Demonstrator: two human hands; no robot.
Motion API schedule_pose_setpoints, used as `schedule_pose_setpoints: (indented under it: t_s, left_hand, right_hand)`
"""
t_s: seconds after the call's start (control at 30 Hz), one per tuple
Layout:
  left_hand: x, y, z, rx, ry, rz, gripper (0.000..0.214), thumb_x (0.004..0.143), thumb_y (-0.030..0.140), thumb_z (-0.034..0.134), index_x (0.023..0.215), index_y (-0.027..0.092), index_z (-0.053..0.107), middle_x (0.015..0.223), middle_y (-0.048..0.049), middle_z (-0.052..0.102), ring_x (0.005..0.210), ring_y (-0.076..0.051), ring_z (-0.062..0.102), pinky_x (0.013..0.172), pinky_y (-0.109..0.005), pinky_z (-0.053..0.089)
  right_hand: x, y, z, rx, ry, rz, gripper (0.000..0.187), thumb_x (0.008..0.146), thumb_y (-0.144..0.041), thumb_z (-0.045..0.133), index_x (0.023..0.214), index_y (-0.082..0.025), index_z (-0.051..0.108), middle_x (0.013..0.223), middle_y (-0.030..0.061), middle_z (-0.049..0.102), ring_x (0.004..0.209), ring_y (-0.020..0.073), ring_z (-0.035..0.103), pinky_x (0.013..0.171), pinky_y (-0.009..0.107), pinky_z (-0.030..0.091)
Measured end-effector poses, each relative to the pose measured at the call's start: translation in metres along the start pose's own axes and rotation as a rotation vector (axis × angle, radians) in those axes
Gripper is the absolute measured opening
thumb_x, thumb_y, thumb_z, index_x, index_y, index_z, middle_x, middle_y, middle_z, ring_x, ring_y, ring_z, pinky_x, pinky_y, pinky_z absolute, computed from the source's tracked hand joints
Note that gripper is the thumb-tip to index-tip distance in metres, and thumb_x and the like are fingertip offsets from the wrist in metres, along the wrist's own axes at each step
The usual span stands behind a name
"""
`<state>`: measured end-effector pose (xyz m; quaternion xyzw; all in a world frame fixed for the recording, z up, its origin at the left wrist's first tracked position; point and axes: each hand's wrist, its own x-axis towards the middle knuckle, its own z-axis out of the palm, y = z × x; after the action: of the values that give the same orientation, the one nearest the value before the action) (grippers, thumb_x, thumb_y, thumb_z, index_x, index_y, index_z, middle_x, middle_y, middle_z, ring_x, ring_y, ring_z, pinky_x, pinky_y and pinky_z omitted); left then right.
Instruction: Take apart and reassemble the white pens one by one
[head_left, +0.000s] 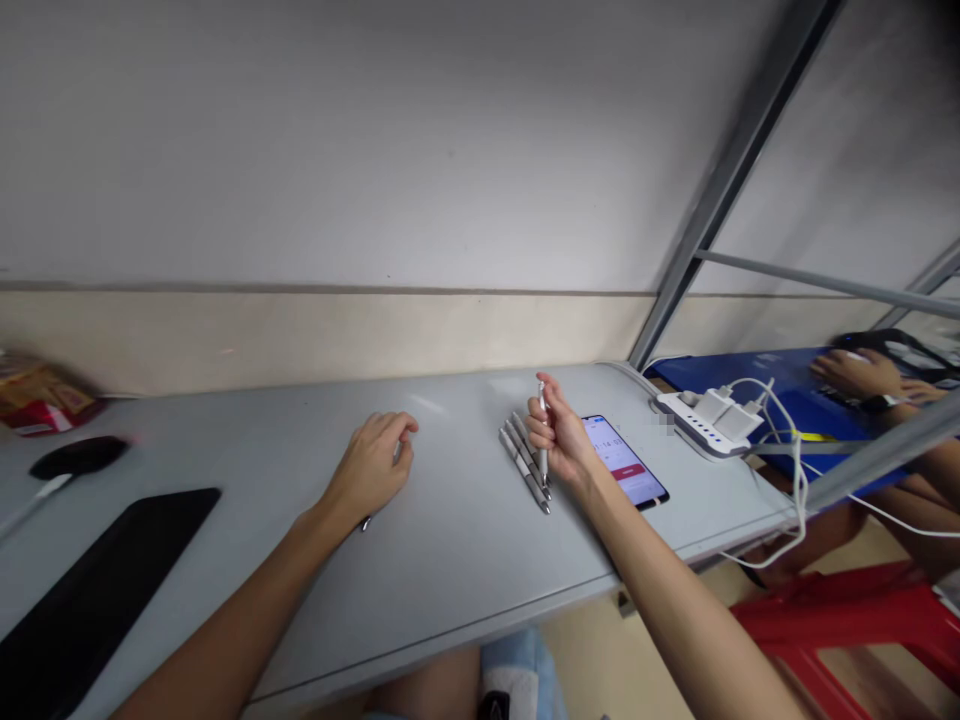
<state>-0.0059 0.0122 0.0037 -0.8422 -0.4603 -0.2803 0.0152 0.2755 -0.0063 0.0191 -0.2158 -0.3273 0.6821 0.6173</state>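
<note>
The silver pen (541, 418) stands nearly upright just left of the smartphone (624, 461), pinched in the closed fingers of the right hand (559, 440), with its tip down among the row of pens (525, 466) lying on the grey table (457, 540). The barrel looks smooth and metallic, so I judge it could slip through the fingers and knock the round, loose pens below, which would roll easily on the slick, flat tabletop; a swing of the wrist toward the smartphone could also strike its glass screen, which is lit and lies face up close to the table's front edge. Well to the left of the smartphone, the left hand (371, 466) curls over a second pen (365, 522), only its end showing under the wrist; whether the fingers truly grip it I cannot tell. Right of the smartphone sits a white plastic power strip (701, 425) with boxy chargers and thin white cables (795, 480) trailing off the edge, which a sleeve or arm could snag. Far left of the smartphone lie a matte black mat (97, 590) and a crinkled snack packet (37, 398). Beyond the power strip another person's hand (855, 372) rests on a blue surface (750, 372).
</note>
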Motion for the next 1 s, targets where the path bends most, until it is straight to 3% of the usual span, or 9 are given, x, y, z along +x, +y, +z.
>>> schedule_pose_setpoints:
  t_s: [0.27,0.47,0.67,0.83,1.0]
  left_hand:
    - [-0.001,-0.001,-0.002,-0.003,-0.060,-0.017,0.018,0.079,0.014,0.045,0.090,0.020,0.057,0.078,-0.0016,0.060,0.079,-0.019,0.056,0.075,-0.032,0.042]
    - [0.001,-0.002,-0.007,-0.037,-0.021,-0.087,0.021,0.077,0.013,0.045,0.092,0.020,0.058,0.076,-0.0016,0.059,0.076,-0.018,0.055,0.071,-0.030,0.043]
    - [0.003,-0.014,-0.015,-0.061,0.025,-0.192,0.015,0.081,0.020,0.047,0.090,0.020,0.059,0.081,-0.0030,0.061,0.076,-0.019,0.056,0.071,-0.030,0.044]
    - [0.004,-0.018,-0.015,-0.037,0.012,-0.183,0.017,0.079,0.017,0.047,0.091,0.021,0.059,0.085,-0.0037,0.065,0.089,-0.021,0.056,0.080,-0.032,0.043]
    - [0.002,-0.014,-0.011,0.092,-0.022,-0.173,0.018,0.081,0.022,0.048,0.096,0.021,0.058,0.100,-0.0065,0.065,0.101,-0.026,0.052,0.083,-0.039,0.038]
  right_hand:
    - [0.000,0.004,0.001,-0.018,-0.005,0.023,0.026,0.084,-0.038,0.066,0.099,-0.031,0.046,0.056,-0.0096,0.029,0.040,0.0050,0.017,0.036,0.016,0.008]
    - [0.000,0.005,-0.001,0.018,-0.010,-0.004,0.021,0.086,-0.035,0.065,0.096,-0.031,0.046,0.056,-0.0096,0.031,0.039,0.0046,0.017,0.036,0.016,0.007]
    - [0.000,0.007,0.002,-0.028,-0.026,0.029,0.032,0.085,-0.034,0.064,0.111,-0.034,0.047,0.060,-0.0084,0.042,0.040,0.0042,0.023,0.036,0.014,0.012]
    - [-0.004,0.017,0.010,-0.291,-0.075,0.070,0.034,0.083,-0.039,0.063,0.114,-0.032,0.051,0.070,-0.0039,0.051,0.052,0.0085,0.045,0.038,0.015,0.027]
    - [-0.003,0.028,0.007,-0.751,-0.081,-0.074,0.031,0.082,-0.034,0.063,0.111,-0.025,0.061,0.076,-0.0009,0.054,0.069,0.0143,0.055,0.057,0.026,0.045]
